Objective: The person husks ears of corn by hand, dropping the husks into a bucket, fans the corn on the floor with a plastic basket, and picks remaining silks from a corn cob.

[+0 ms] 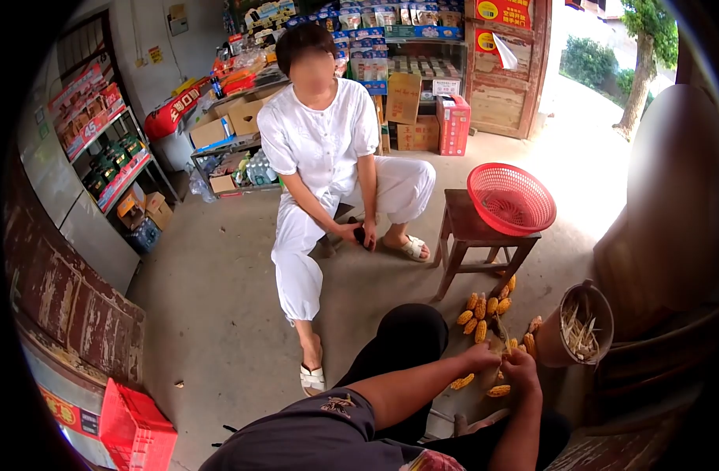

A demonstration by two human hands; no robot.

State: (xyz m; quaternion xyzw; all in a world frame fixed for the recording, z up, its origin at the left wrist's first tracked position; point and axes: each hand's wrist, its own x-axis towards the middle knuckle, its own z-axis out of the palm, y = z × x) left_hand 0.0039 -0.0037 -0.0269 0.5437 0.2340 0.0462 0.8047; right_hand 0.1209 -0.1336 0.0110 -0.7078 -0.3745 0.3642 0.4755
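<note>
My left hand (480, 360) and my right hand (520, 367) are close together over the floor in front of my knees, fingers closed. Between them is a dry, straw-coloured corn husk (498, 344), pinched by both hands; whether a cob is inside I cannot make out. Around and beyond my hands, several yellow corn cobs (480, 308) lie on the floor. One more cob (498, 390) rests just below my hands. To the right stands a brown bucket (560, 334) with pale strips of husk (581, 334) in it.
A red plastic basket (512, 192) sits on a wooden stool (460, 206) beyond the cobs. Facing me, a person in white (328, 141) sits holding a dark object. A red crate (136, 428) is at lower left; shop shelves (422, 55) line the back.
</note>
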